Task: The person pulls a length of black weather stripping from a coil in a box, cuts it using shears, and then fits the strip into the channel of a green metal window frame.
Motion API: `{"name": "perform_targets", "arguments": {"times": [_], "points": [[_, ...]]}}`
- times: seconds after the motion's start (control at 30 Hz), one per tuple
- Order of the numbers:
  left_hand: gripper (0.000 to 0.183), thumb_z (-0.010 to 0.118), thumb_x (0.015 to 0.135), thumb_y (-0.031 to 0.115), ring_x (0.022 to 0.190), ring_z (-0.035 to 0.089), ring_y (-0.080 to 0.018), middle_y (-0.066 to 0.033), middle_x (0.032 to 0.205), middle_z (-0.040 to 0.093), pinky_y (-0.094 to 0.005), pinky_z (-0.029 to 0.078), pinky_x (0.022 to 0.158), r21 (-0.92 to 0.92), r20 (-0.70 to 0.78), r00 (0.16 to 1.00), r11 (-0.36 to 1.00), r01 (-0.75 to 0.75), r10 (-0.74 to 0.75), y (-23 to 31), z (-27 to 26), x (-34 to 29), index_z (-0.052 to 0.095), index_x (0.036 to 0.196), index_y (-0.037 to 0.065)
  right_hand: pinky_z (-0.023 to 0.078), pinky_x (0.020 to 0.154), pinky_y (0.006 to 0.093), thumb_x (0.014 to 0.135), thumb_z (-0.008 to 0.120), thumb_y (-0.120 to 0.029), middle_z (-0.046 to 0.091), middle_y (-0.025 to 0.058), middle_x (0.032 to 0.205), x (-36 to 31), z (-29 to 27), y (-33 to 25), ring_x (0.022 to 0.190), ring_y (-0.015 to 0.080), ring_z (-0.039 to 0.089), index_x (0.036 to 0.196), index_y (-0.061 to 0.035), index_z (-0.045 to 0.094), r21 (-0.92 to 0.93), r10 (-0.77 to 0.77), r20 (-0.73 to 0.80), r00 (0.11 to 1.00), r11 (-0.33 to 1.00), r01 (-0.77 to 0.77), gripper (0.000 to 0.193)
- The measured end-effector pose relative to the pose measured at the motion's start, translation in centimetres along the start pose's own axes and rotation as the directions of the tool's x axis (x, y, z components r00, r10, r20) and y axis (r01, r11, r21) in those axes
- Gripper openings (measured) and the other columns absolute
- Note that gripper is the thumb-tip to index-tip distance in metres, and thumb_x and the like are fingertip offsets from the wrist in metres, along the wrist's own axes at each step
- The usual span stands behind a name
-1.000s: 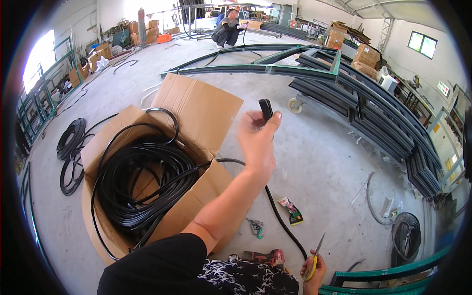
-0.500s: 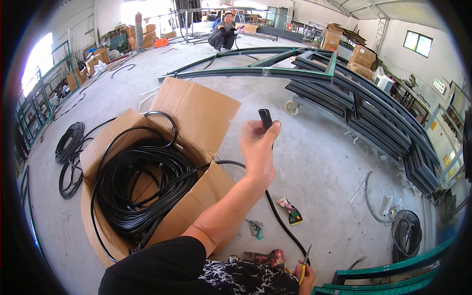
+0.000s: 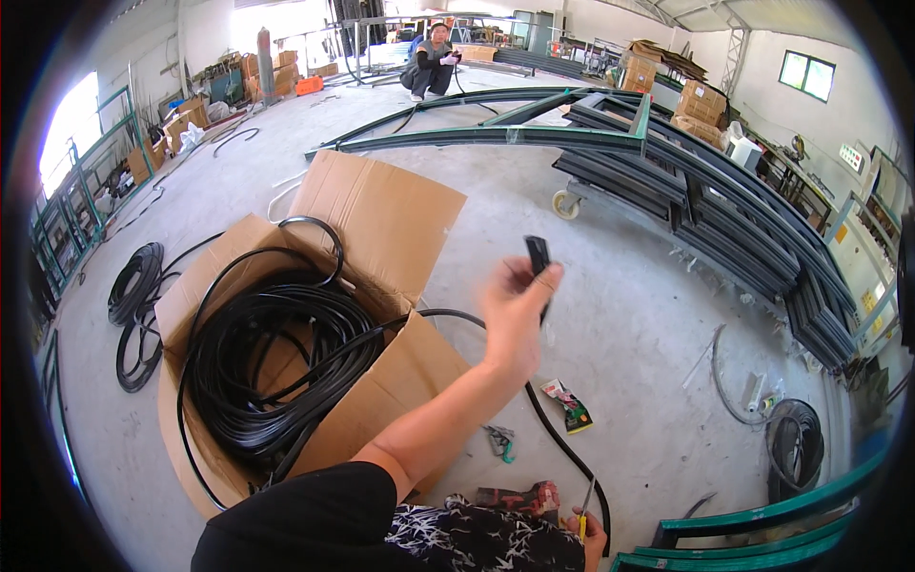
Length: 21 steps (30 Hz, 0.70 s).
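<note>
My left hand (image 3: 515, 310), raised over the floor right of the open cardboard box, pinches the end of a black rubber strip (image 3: 538, 253). The end points upward between thumb and fingers. Low in the picture, by my patterned clothing, my right hand (image 3: 596, 539) is closed on yellow-handled scissors (image 3: 582, 522), their metal blade pointing up. A length of black strip (image 3: 562, 440) runs from the box, behind my left forearm, down to beside my right hand. Inside the cardboard box (image 3: 379, 214) lies a big coil of black strip (image 3: 276, 381).
A red-black power drill (image 3: 524, 498), a small packet (image 3: 569, 405) and a grey-green tool (image 3: 500, 442) lie before me. Dark frames (image 3: 724, 243) are stacked on a wheeled cart to the right. Loose coils (image 3: 138, 281) lie at left. A person (image 3: 434, 67) squats at the far side.
My left hand has moved slightly right and down with the strip end, which tilts differently. My right hand and the scissors have shifted a little. The squatting person has shifted posture.
</note>
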<state>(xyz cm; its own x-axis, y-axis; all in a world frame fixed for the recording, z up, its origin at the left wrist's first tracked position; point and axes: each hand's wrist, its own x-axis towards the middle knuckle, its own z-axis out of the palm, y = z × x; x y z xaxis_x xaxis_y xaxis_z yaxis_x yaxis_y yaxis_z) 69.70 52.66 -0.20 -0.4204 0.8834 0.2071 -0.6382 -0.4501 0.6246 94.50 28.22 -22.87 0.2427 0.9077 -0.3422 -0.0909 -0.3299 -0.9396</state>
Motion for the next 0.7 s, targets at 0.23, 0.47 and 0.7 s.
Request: {"name": "perform_targets", "arguments": {"times": [0.23, 0.47, 0.7], "points": [[0.011, 0.066, 0.089, 0.011, 0.073, 0.044, -0.0022, 0.0070, 0.081, 0.051, -0.0190, 0.035, 0.066, 0.115, 0.333, 0.831, 0.894, 0.433, -0.446, -7.5, 3.8, -8.7, 0.056, 0.093, 0.007, 0.039, 0.039, 0.0233, 0.081, 0.074, -0.016, 0.055, 0.0011, 0.061, 4.4, -8.7, 2.5, 0.045, 0.0083, 0.049, 0.106, -0.0028, 0.062, -0.102, 0.050, -0.036, 0.998, 0.993, -0.053, 0.030], [0.007, 0.059, 0.093, 0.015, 0.087, 0.054, -0.0148, -0.0023, 0.091, 0.058, -0.0317, 0.047, 0.080, 0.262, 0.584, 0.448, 0.680, 0.685, -0.677, -15.8, 7.8, -14.4, 0.056, 0.091, 0.009, 0.037, 0.038, 0.0220, 0.080, 0.076, -0.015, 0.054, 0.0000, 0.061, 1.8, -14.9, 3.4, 0.045, 0.0057, 0.046, 0.113, -0.0048, 0.062, 0.045, 0.023, -0.309, 0.951, 0.999, -0.010, 0.038], [0.013, 0.060, 0.092, 0.019, 0.088, 0.055, -0.0167, -0.0033, 0.090, 0.056, -0.0327, 0.047, 0.083, 0.425, 0.401, 0.355, 0.514, 0.745, -0.845, -14.4, 13.2, -17.0, 0.053, 0.097, 0.008, 0.036, 0.038, 0.0227, 0.080, 0.076, -0.015, 0.055, 0.0021, 0.061, -6.6, -16.9, 0.8, 0.043, 0.0079, 0.047, 0.107, -0.0044, 0.063, 0.267, 0.324, -0.223, 0.919, 0.927, -0.262, 0.033]]}}
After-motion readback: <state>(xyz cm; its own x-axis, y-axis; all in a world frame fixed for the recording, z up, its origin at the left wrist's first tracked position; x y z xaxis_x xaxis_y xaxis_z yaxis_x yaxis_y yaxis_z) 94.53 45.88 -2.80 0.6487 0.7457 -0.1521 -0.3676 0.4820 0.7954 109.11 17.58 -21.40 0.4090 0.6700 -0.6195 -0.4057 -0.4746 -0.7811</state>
